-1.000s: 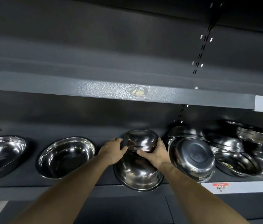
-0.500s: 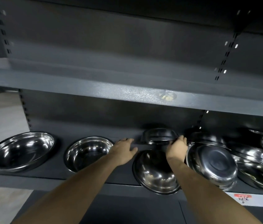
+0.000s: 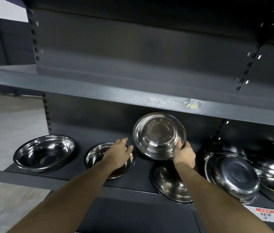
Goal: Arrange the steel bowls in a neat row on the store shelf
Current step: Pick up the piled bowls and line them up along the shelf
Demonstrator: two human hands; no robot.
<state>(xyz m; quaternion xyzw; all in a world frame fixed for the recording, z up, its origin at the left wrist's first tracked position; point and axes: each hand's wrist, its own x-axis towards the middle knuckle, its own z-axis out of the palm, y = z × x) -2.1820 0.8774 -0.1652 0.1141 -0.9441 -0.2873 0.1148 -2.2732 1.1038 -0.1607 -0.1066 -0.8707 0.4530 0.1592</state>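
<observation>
My right hand grips the rim of a steel bowl and holds it tilted in the air, its inside facing me, above the dark shelf. My left hand hovers with straight fingers over a second bowl that sits upright on the shelf. Further left stands a larger upright bowl. Under my right forearm another bowl leans at the shelf's front edge.
A jumbled heap of steel bowls fills the shelf's right side, one propped on edge. An upper shelf overhangs close above the lifted bowl. A red price label marks the front edge. Pale floor lies left.
My right hand has lifted the small bowl off the shelf and tipped it towards me. My left hand has let go and moved left over the neighbouring bowl. The view swung left.
</observation>
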